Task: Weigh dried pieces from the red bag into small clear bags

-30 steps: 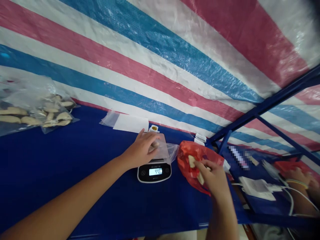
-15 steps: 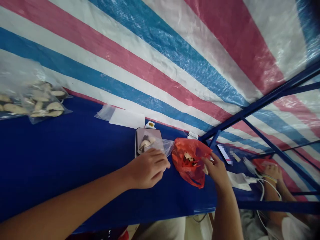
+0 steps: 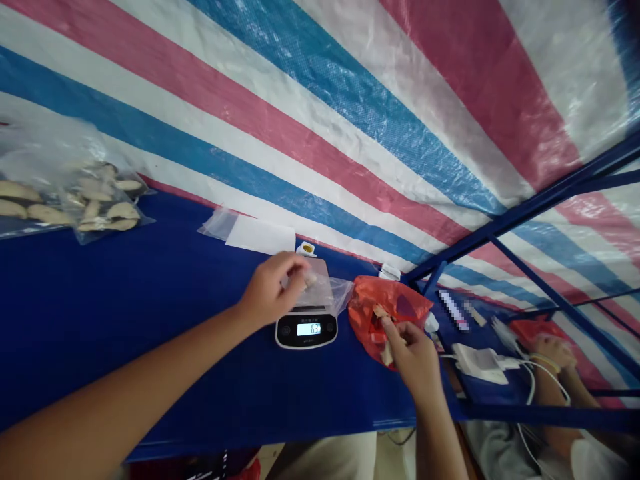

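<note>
Grip, head view: right hand [image 3: 414, 350] bent over the red bag [image 3: 364, 300], thumb and fingers curled at the pale slices [image 3: 387, 353]; can't tell if one is pinched. Left hand [image 3: 270, 287] crooked over the scale pan [image 3: 323, 270]; can't tell if it holds anything.
Clear bag [image 3: 343, 293]: lies on the pan, loose end running off toward the red bag.
Slices: some in the red bag under the right hand; a pale lump also shows by the left fingertips.
Display [image 3: 309, 329]: lit, looks like 6.3; unit too small to read.
Scale care: I'd trust the number only with left fingers off the pan and the loose end clear of the red bag; either could skew it.
Red bag care: lift slices singly, light pinch; they look likely to snag the thin plastic.
Hidden: left palm covers part of the pan and the clear bag's contents; right hand covers much of the red bag's opening.
Cut off: filled bags [image 3: 120, 212] at left edge; both forearms at the bottom.
Hard to make out: pixelated item [image 3: 453, 311] right of the red bag; co-worker's hands [image 3: 550, 350], soft, at another red bag.
</note>
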Tool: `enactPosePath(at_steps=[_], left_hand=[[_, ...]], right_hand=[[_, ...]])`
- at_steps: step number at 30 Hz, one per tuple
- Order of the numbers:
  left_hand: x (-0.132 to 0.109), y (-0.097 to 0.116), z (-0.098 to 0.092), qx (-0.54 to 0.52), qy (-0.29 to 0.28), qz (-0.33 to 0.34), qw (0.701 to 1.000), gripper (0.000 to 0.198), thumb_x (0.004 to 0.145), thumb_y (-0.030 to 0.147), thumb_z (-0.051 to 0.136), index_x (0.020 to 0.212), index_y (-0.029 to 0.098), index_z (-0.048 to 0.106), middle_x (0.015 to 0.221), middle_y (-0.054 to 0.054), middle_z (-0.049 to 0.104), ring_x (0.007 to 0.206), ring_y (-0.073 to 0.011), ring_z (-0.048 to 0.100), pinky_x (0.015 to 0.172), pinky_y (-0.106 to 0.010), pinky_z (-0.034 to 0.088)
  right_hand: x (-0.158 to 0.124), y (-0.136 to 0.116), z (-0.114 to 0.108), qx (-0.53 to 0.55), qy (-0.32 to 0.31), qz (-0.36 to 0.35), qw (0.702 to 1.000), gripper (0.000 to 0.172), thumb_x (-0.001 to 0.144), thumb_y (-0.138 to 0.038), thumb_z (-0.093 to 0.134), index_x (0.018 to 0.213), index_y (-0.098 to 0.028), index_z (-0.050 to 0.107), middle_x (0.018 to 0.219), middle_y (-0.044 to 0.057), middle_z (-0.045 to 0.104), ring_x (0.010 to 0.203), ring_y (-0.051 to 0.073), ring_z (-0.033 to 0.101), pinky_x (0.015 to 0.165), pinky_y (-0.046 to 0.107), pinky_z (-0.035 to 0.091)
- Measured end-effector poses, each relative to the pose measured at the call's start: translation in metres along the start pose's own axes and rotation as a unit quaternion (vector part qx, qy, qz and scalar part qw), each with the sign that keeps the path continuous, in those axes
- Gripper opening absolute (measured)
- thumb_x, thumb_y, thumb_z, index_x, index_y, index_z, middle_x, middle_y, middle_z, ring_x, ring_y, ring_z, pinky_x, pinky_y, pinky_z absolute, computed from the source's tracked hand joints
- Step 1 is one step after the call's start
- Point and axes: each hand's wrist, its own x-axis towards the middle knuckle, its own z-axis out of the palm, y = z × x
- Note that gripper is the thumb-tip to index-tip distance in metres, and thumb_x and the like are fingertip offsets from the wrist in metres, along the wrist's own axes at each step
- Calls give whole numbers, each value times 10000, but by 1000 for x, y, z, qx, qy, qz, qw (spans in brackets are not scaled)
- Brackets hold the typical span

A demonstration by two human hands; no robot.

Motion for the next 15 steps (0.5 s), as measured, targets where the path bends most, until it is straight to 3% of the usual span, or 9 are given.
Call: enactPosePath(at_steps=[3, 6, 8, 12, 15], left_hand=[[9, -29, -10, 10, 69, -111, 991, 142, 931, 290, 521, 910, 199, 628, 781, -3, 650, 677, -126, 546, 623, -271, 428], [14, -51, -14, 4, 102, -164, 981, 146, 896, 302, 547, 889, 187, 637, 761, 2, 637, 652, -121, 530, 609, -256, 412], [14, -58, -13, -3, 113, -184, 976, 148, 884, 299, 545, 882, 185, 638, 744, 6, 629, 636, -119, 523, 605, -251, 410], [13, -58, -9, -2, 76, -177, 981, 164, 895, 321, 543, 889, 188, 639, 755, 5, 644, 641, -122, 535, 595, -245, 406], [11, -53, -4, 8, 33, -142, 989, 173, 912, 313, 523, 880, 188, 638, 712, 15, 617, 619, -117, 519, 585, -242, 397]], right_hand=[[11, -8, 27, 64, -63, 7, 996, 569, 794, -754, 656, 612, -239, 500, 499, -7, 549, 437, 142, 460, 453, 266, 325], [30, -18, 42, 165, -135, 33, 976, 559, 762, -750, 696, 679, -215, 559, 568, 2, 598, 414, 117, 427, 386, 244, 293], [38, -22, 45, 222, -140, 34, 964, 534, 753, -711, 737, 764, -190, 620, 670, 19, 652, 446, 112, 467, 395, 237, 343], [37, -21, 46, 297, -115, 32, 947, 502, 733, -613, 808, 966, -180, 708, 914, 62, 733, 717, 174, 659, 568, 245, 520], [33, -16, 44, 292, -102, 33, 950, 550, 711, -601, 828, 1068, -195, 726, 1007, 85, 749, 898, 246, 707, 673, 297, 575]])
